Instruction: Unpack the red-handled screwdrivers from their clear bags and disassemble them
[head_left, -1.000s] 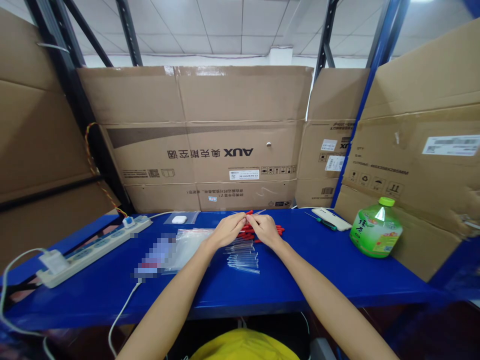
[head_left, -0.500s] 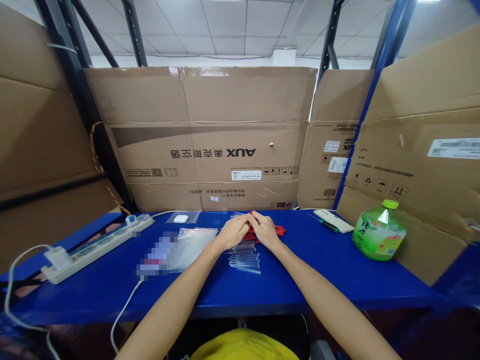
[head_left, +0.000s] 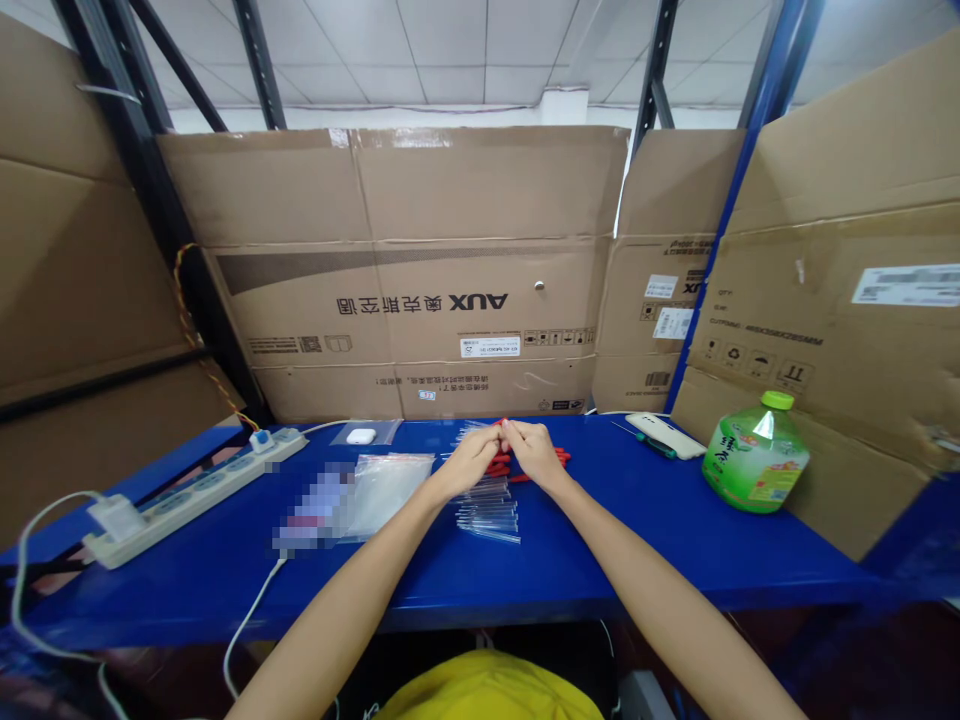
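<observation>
My left hand (head_left: 474, 458) and my right hand (head_left: 531, 452) meet over the middle of the table, both closed with fingertips pressed together. A bit of red shows at the fingertips; the rest of what they pinch is hidden. Under and beside my right hand lie several slim red pieces (head_left: 561, 458), partly covered by the hands. Closer to me, a row of thin clear sticks (head_left: 489, 518) is spread side by side, and more thin pieces show behind my left hand.
Clear plastic bags (head_left: 386, 490) lie left of my forearms, beside a blurred phone-like object (head_left: 315, 508) on a cable. A power strip (head_left: 202, 495) runs along the left. At right are a screwdriver (head_left: 656, 445), a pale flat object (head_left: 675, 436) and a green bottle (head_left: 757, 455). Cardboard walls (head_left: 420, 200) enclose the table.
The view has shifted slightly. My hands stay together in nearly the same place, with the fingers moved a little; the things on the table have not visibly moved.
</observation>
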